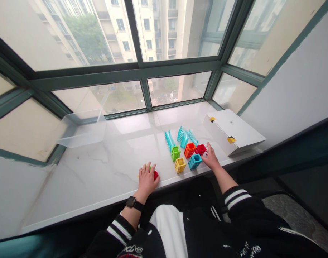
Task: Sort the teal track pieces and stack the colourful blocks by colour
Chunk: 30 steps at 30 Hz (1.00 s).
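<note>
My left hand (148, 180) curves down over a few small toy blocks at the table's front edge. A red block (155, 175) shows beside its thumb, with bits of green and yellow between the fingers; the rest is covered. Farther right, my right hand (211, 157) has its fingers apart, at the right side of a red cube block (200, 149). Close by stand an orange block (189, 150), a blue block (195, 161), a yellow block (180, 165) and a green block (175, 153), all hollow on top. Behind them lie a clear blue curved track piece (183, 137) and a straight one (169, 140).
A clear plastic bin (83, 130) stands at the back left of the white marbled ledge (112, 154). At the right is a white box (234, 130) with yellow-and-black tabs. Windows line the back, and a wall rises on the right.
</note>
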Each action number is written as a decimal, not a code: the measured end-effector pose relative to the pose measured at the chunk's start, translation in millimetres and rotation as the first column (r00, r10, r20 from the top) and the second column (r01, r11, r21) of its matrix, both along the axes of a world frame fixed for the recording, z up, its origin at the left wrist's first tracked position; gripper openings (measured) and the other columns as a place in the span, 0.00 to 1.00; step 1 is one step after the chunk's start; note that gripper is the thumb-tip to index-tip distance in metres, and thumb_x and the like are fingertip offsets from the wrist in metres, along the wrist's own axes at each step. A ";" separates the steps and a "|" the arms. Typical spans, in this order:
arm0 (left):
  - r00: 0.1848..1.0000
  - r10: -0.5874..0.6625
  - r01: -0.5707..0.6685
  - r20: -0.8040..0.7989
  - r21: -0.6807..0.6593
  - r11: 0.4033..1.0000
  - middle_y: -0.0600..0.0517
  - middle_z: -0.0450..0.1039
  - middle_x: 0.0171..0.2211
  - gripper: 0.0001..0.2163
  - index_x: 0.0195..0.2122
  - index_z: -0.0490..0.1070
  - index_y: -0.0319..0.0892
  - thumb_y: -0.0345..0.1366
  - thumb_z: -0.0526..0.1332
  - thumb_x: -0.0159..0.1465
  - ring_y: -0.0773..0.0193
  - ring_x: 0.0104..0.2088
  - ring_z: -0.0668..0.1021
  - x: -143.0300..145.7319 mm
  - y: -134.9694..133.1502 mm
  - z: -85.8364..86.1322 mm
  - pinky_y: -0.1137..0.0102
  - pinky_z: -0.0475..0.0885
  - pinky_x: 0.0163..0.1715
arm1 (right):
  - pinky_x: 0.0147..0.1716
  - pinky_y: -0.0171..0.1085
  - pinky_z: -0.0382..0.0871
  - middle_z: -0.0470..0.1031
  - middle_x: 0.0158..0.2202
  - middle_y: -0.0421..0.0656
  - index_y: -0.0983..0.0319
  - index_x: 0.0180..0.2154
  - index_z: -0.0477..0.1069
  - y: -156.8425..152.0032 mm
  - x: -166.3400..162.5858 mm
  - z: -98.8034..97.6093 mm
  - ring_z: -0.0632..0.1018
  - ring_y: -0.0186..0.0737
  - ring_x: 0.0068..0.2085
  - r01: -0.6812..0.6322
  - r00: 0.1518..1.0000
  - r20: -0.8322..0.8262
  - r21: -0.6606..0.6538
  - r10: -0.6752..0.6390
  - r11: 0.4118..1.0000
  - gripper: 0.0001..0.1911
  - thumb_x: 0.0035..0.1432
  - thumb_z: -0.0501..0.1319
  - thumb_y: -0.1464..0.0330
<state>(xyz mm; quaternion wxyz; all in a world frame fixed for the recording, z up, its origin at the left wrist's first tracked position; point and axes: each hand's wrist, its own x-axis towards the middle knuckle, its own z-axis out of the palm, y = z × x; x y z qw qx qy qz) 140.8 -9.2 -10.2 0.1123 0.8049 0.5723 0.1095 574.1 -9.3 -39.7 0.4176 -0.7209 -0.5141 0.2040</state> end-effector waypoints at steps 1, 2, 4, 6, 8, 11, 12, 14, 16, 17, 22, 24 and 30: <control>0.998 -0.003 0.005 0.060 -0.031 1.000 0.39 0.58 0.74 0.31 0.70 0.65 0.45 0.42 0.65 0.65 0.38 0.73 0.59 -4.4 2.1 1.4 0.41 0.52 0.72 | 0.61 0.58 0.75 0.58 0.70 0.59 0.58 0.75 0.46 -4.0 2.8 4.4 0.75 0.58 0.63 0.010 0.999 0.035 0.013 -0.010 1.000 0.52 0.52 0.65 0.63; 0.992 -0.001 0.008 0.126 -0.058 0.998 0.40 0.58 0.74 0.32 0.71 0.63 0.45 0.42 0.65 0.65 0.40 0.74 0.59 -9.9 4.5 2.8 0.43 0.53 0.72 | 0.62 0.59 0.74 0.58 0.69 0.58 0.57 0.75 0.48 -8.3 5.4 10.8 0.75 0.58 0.63 0.021 0.997 0.079 0.042 -0.024 0.999 0.50 0.53 0.63 0.65; 0.968 0.009 0.012 0.252 -0.083 0.996 0.41 0.57 0.74 0.33 0.72 0.60 0.46 0.43 0.64 0.66 0.44 0.74 0.59 -24.0 9.0 6.0 0.47 0.57 0.72 | 0.63 0.60 0.72 0.61 0.67 0.56 0.57 0.73 0.51 -17.3 8.3 30.4 0.75 0.57 0.62 0.054 0.978 0.192 0.158 -0.084 0.986 0.47 0.53 0.60 0.70; 0.944 0.018 0.008 0.330 -0.075 0.997 0.41 0.56 0.74 0.32 0.72 0.59 0.46 0.43 0.64 0.67 0.47 0.74 0.60 -39.8 12.2 9.0 0.50 0.59 0.72 | 0.63 0.63 0.72 0.63 0.65 0.57 0.60 0.72 0.54 -25.1 5.0 59.1 0.74 0.58 0.62 0.069 0.936 0.309 0.312 -0.170 0.948 0.44 0.53 0.59 0.72; 0.936 0.029 -0.008 0.351 -0.063 0.998 0.41 0.57 0.73 0.31 0.71 0.60 0.45 0.43 0.63 0.67 0.49 0.73 0.62 -54.0 13.3 10.9 0.51 0.60 0.72 | 0.60 0.64 0.74 0.63 0.64 0.57 0.60 0.70 0.58 -31.1 -7.6 94.2 0.71 0.59 0.65 0.072 0.894 0.364 0.458 -0.261 0.886 0.40 0.55 0.58 0.73; 0.946 0.033 -0.014 0.323 -0.060 0.998 0.41 0.60 0.73 0.30 0.70 0.62 0.45 0.42 0.63 0.68 0.50 0.72 0.64 -66.6 10.9 9.8 0.53 0.62 0.71 | 0.60 0.64 0.74 0.66 0.62 0.56 0.60 0.66 0.63 -37.4 -46.1 147.4 0.70 0.58 0.65 -0.011 0.887 0.379 0.590 -0.264 0.808 0.32 0.60 0.58 0.73; 0.950 0.025 -0.007 0.310 -0.061 0.998 0.42 0.60 0.73 0.29 0.70 0.63 0.46 0.41 0.63 0.68 0.50 0.72 0.65 -68.1 9.5 8.3 0.54 0.63 0.71 | 0.61 0.63 0.73 0.68 0.60 0.55 0.59 0.65 0.64 -39.0 -63.3 161.9 0.72 0.57 0.64 -0.059 0.898 0.377 0.616 -0.228 0.786 0.29 0.62 0.58 0.73; 0.958 0.012 0.010 0.286 -0.074 0.997 0.43 0.60 0.73 0.27 0.69 0.65 0.46 0.39 0.62 0.68 0.51 0.72 0.66 -67.8 6.3 4.3 0.55 0.63 0.71 | 0.60 0.61 0.74 0.71 0.56 0.52 0.57 0.62 0.67 -41.7 -101.7 182.2 0.75 0.54 0.60 -0.166 0.923 0.367 0.644 -0.111 0.747 0.25 0.64 0.58 0.73; 0.965 0.013 0.012 0.263 -0.095 0.995 0.44 0.60 0.73 0.25 0.67 0.67 0.46 0.36 0.62 0.68 0.52 0.71 0.66 -65.1 3.5 0.1 0.55 0.64 0.71 | 0.60 0.59 0.75 0.72 0.55 0.50 0.54 0.62 0.67 -42.9 -141.6 188.4 0.76 0.52 0.58 -0.293 0.927 0.370 0.618 0.059 0.730 0.25 0.65 0.58 0.74; 0.967 0.017 0.009 0.254 -0.102 0.995 0.44 0.60 0.73 0.25 0.67 0.68 0.46 0.36 0.61 0.68 0.52 0.71 0.67 -63.7 2.3 -1.7 0.55 0.64 0.71 | 0.59 0.58 0.75 0.72 0.54 0.49 0.53 0.62 0.66 -42.7 -160.6 186.0 0.77 0.51 0.57 -0.372 0.913 0.374 0.598 0.164 0.710 0.26 0.65 0.59 0.74; 0.964 0.016 0.009 0.266 -0.096 0.995 0.44 0.66 0.69 0.22 0.64 0.71 0.46 0.33 0.60 0.69 0.54 0.68 0.71 -61.1 -2.7 -3.1 0.56 0.67 0.70 | 0.59 0.50 0.75 0.71 0.56 0.48 0.52 0.63 0.66 -33.7 -233.6 132.7 0.76 0.47 0.58 -0.731 0.680 0.345 0.243 0.647 0.638 0.26 0.66 0.60 0.74; 0.961 0.021 0.008 0.277 -0.104 0.995 0.45 0.69 0.67 0.21 0.63 0.72 0.46 0.32 0.59 0.69 0.55 0.66 0.73 -61.5 -4.8 -1.7 0.57 0.68 0.69 | 0.63 0.54 0.71 0.67 0.63 0.51 0.55 0.61 0.69 -28.7 -250.7 103.2 0.72 0.53 0.63 -0.719 0.662 0.322 0.018 0.677 0.694 0.24 0.64 0.64 0.72; 0.956 0.037 0.002 0.292 -0.134 0.991 0.44 0.69 0.68 0.20 0.63 0.73 0.44 0.31 0.56 0.71 0.55 0.65 0.75 -60.7 -10.6 -2.8 0.59 0.71 0.66 | 0.59 0.49 0.71 0.70 0.61 0.52 0.57 0.55 0.75 -18.6 -274.5 49.5 0.74 0.53 0.59 -0.618 0.623 0.309 -0.370 0.719 0.694 0.18 0.64 0.69 0.63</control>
